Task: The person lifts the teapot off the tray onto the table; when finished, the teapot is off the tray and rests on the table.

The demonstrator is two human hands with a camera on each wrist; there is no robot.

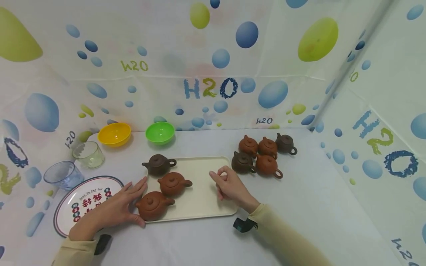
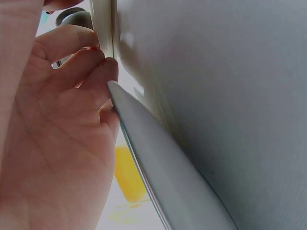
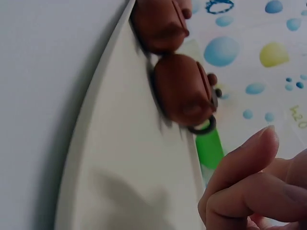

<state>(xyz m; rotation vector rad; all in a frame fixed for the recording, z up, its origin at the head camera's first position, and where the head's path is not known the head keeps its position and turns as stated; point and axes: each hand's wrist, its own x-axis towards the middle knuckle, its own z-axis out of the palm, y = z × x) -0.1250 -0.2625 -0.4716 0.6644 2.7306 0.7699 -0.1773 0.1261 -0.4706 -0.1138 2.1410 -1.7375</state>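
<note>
Both hands flank the cream rectangular plastic tray (image 1: pixel 206 192): left hand (image 1: pixel 114 208) spread against its left edge beside the reddish-brown clay teapot (image 1: pixel 154 205), right hand (image 1: pixel 231 186) loosely curled, empty, above its right side.

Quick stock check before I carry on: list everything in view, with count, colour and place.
Tray: 1, cream, table centre.
Teapots on tray: 3, two reddish-brown, one dark brown, left half.
Teapots off tray: 5, three reddish-brown, two dark brown, clustered right of tray.
Bowls: 2, yellow and green, rear left.
Clear cups: 2, one greenish, one bluish, far left.
Plate: 1, white, printed, front left.
Left hand: at tray's left edge.
Right hand: over tray's right part, holding nothing.
</note>
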